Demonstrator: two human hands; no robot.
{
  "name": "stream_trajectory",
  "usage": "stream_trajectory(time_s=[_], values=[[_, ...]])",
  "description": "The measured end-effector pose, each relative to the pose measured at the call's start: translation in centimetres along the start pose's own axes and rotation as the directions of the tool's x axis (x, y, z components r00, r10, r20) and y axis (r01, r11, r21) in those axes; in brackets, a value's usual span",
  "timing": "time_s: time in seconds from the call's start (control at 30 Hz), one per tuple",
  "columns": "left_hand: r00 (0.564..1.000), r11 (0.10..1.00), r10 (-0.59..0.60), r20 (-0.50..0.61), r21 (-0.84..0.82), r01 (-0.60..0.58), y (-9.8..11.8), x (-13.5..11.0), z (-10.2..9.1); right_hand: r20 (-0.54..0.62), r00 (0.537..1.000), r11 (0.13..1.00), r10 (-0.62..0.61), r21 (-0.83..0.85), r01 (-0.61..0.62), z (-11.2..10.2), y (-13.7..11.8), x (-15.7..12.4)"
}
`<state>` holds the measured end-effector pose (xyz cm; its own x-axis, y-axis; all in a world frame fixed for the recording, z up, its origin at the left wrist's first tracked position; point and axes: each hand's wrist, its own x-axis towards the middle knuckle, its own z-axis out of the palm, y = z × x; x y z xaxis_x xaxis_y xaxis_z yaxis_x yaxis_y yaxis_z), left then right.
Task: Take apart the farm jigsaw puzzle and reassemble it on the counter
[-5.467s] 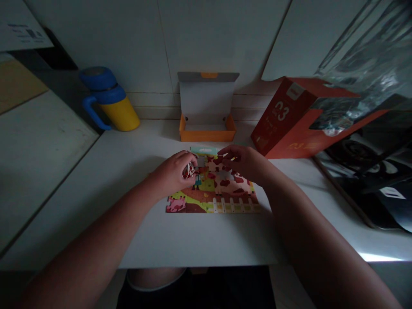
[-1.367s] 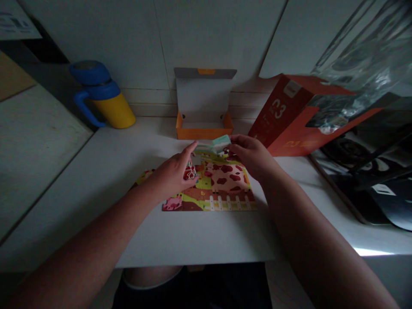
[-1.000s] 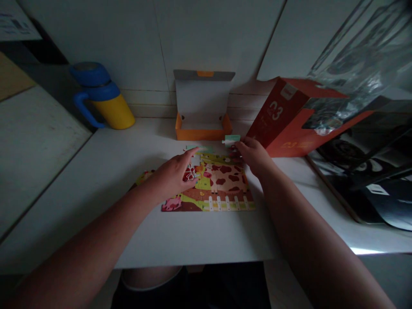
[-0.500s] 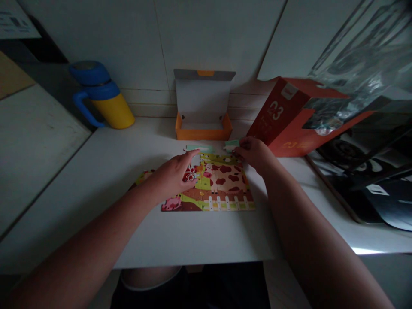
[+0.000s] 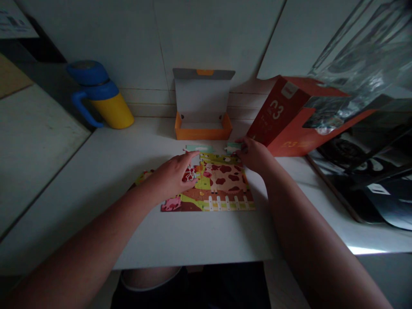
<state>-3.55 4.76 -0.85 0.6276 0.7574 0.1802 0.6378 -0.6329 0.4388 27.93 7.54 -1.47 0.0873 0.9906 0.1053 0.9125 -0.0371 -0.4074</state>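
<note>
A jigsaw puzzle (image 5: 222, 178) with a spotted cow and a white fence lies partly assembled on the white table. My left hand (image 5: 175, 174) rests over its left side, with thumb and index finger spread apart; the fingers behind are partly hidden. Loose puzzle pieces (image 5: 189, 174) show in the gap beside that thumb. Beyond the puzzle's top right corner, my right hand (image 5: 252, 151) pinches a pale green puzzle piece (image 5: 232, 148) by its right end. A strip of pale green pieces (image 5: 198, 148) lies along the upper left, apart from the right hand.
An open orange box (image 5: 203, 134) stands behind the puzzle against the wall. At the back left is a blue and yellow jug (image 5: 111, 103). A red box (image 5: 289, 122) leans at the right, beside a dark object (image 5: 360, 184) and clear plastic wrapping (image 5: 370, 64).
My right hand has shifted the pale green piece slightly to the right. The left hand stays almost where it was.
</note>
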Motion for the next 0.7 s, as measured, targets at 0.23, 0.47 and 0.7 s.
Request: stream_trajectory(time_s=[0.23,0.47,0.7], values=[[1.000,1.000,0.002,-0.003,0.007,-0.002,0.0,0.0,0.0,0.044,0.996,0.988,-0.081,-0.127,0.086,0.2,-0.3,0.1],[1.000,1.000,0.010,-0.007,0.013,-0.010,-0.1,0.0,0.1,-0.062,0.997,0.989,-0.049,-0.145,0.040,0.9,-0.1,-0.3],[1.000,0.999,0.031,0.003,-0.009,-0.031,-0.4,0.2,0.3,-0.006,0.999,0.949,0.049,-0.311,-0.049,1.4,-1.1,-0.3]])
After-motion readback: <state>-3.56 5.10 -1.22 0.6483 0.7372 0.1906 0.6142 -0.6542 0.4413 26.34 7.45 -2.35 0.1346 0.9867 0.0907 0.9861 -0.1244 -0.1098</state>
